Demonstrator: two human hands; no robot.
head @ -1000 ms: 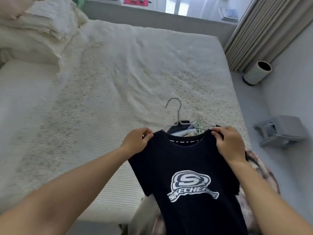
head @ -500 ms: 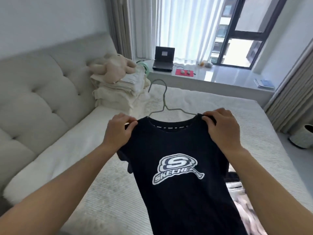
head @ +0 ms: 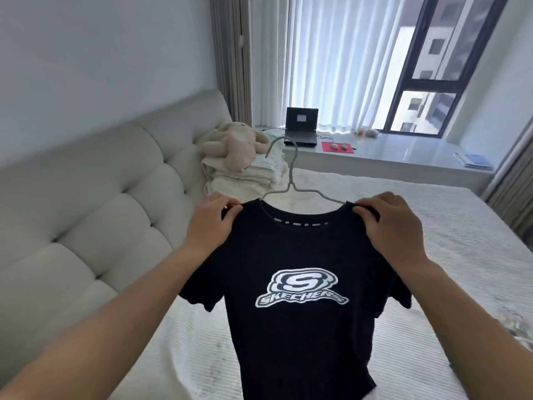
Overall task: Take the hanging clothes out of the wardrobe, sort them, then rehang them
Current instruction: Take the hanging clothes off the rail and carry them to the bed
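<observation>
1. A black T-shirt is hanging in mid-air above the bed, front facing the camera, held up by both hands at shoulder height.
2. Chest print is reading "SKECHERS" in white outlined capitals under a large stylised "S" emblem. A white woven strip inside the back of the neck is carrying lettering too cut off to read.
3. The shirt fabric is looking matte and soft, short-sleeved, with a round ribbed collar.
4. A thin pale wire hanger is sitting inside the neckline; its hook and sloping shoulders are rising above the collar.
5. The left hand is pinching the shirt's left shoulder seam, fingers curled narrow around the cloth.
6. The right hand is gripping the other shoulder seam, its fingers folded over the fabric edge.
7. The bed cover is showing a fine ribbed, off-white weave; the headboard is tufted in pale grey upholstery.
8. A beige plush toy is lying on a stack of folded cream bedding by the headboard.
9. On the window-side counter a dark open laptop and a red mat are resting; sheer pleated curtains are hanging behind.
</observation>
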